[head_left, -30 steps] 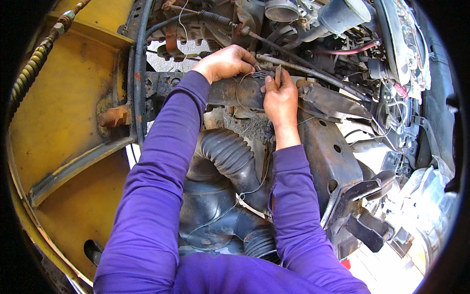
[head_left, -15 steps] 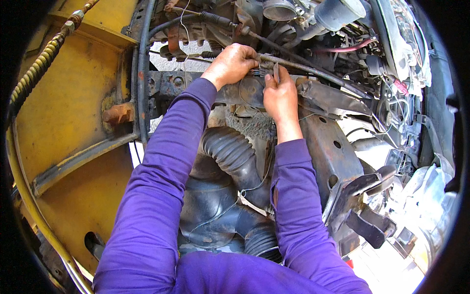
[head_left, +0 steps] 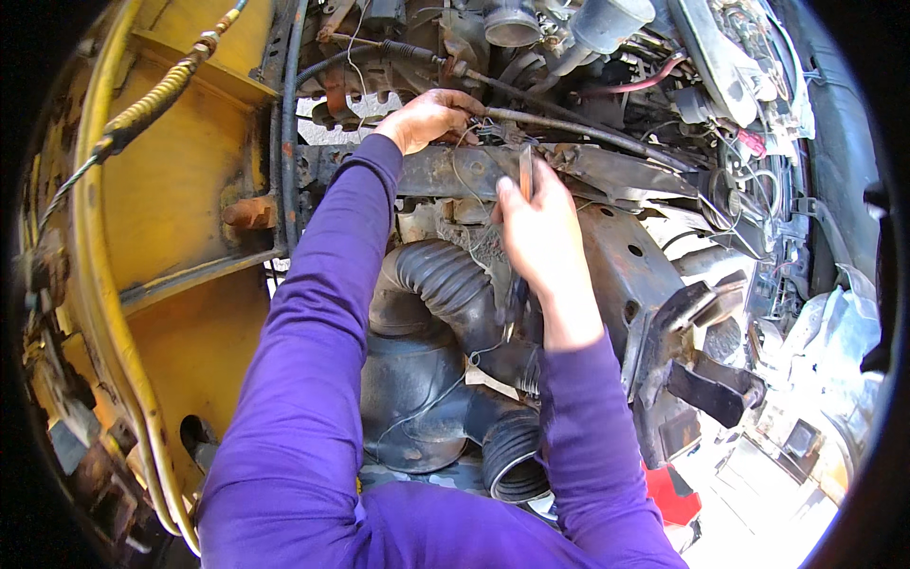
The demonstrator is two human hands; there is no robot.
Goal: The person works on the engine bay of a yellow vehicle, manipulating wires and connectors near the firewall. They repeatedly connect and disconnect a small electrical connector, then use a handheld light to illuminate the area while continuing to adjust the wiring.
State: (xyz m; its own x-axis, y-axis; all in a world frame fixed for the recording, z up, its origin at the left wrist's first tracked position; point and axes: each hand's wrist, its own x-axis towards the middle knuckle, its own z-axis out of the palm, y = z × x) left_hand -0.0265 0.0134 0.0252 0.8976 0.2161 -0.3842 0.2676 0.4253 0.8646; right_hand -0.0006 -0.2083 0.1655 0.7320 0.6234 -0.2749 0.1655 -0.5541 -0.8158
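My left hand (head_left: 431,119) reaches over a rusty metal frame beam (head_left: 436,171), its fingers closed in a pinch at a bundle of thin wires (head_left: 491,131). The fingertips are partly hidden behind the hand. Just to the right and nearer, my right hand (head_left: 545,228) is closed round a thin flat tool (head_left: 526,173), whose narrow end stands up past the thumb. Its exact kind does not show. A loose thin wire (head_left: 459,161) hangs from near my left hand down across the beam.
Below the beam sits a black air-filter housing (head_left: 408,398) with a ribbed hose (head_left: 441,275). A yellow metal body (head_left: 190,209) stands at the left, with a spring-wrapped cable (head_left: 156,100). A perforated bracket (head_left: 630,275) is at the right. Behind runs a long rod (head_left: 588,135).
My right hand has pulled back toward me, away from the wires, with the tool upright in it. My left hand stays at the wires. The whole view has shifted slightly.
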